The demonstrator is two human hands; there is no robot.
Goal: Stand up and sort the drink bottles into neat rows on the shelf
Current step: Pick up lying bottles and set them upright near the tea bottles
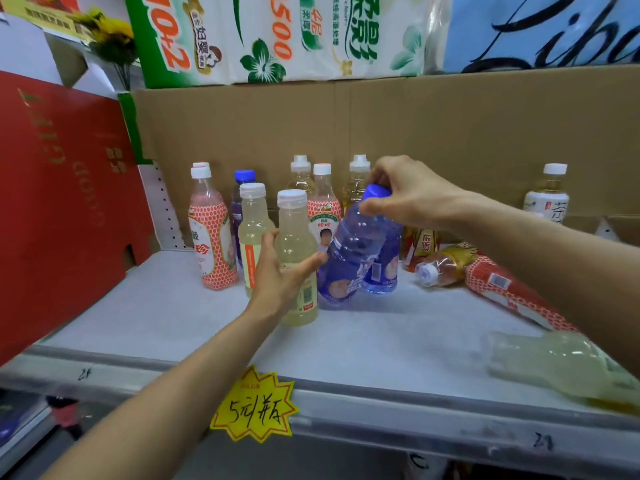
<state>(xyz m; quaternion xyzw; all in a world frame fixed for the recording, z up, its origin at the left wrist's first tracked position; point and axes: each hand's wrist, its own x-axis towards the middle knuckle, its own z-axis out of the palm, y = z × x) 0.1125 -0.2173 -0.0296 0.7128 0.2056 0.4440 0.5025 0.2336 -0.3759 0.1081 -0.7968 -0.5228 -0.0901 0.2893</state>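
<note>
Right hand (pixel 412 192) fingertips pinch the blue cap (pixel 375 192) of a blue-labelled bottle (pixel 349 251), thumb and fingers curled around the cap from above. That bottle is tilted, top leaning right, its base on the shelf (pixel 346 344) just beside the left hand. Left hand (pixel 277 271) grips a pale yellow drink bottle (pixel 298 258) with a clear cap, fingers curled behind it, thumb across the front; bottle upright, standing on the shelf.

A second pale yellow bottle (pixel 254 233) stands upright touching it on the left. Further left, an orange honeycomb-label bottle (pixel 211 237) upright, with another white cap just behind it. Behind the yellow pair: a purple bottle with blue cap (pixel 242 188), partly hidden. Back row against the cardboard wall (pixel 450 133): two clear-capped yellowish bottles and another honeycomb-label bottle (pixel 323 202), all upright. A second blue bottle (pixel 384 268) stands behind the tilted one.

Right side: a tea bottle (pixel 440 268) lies on its side, white cap facing forward; a honeycomb-label bottle (pixel 502 289) lies beside it, partly under the right forearm. A pale yellow bottle (pixel 554 365) lies flat near the front right edge, blurred. A white-labelled tea bottle (pixel 549 195) stands upright far right at the back.

Yellow starburst price tag (pixel 256 407) on the shelf's front edge. Red box (pixel 62 202) at left, tissue packs (pixel 277 36) on top
</note>
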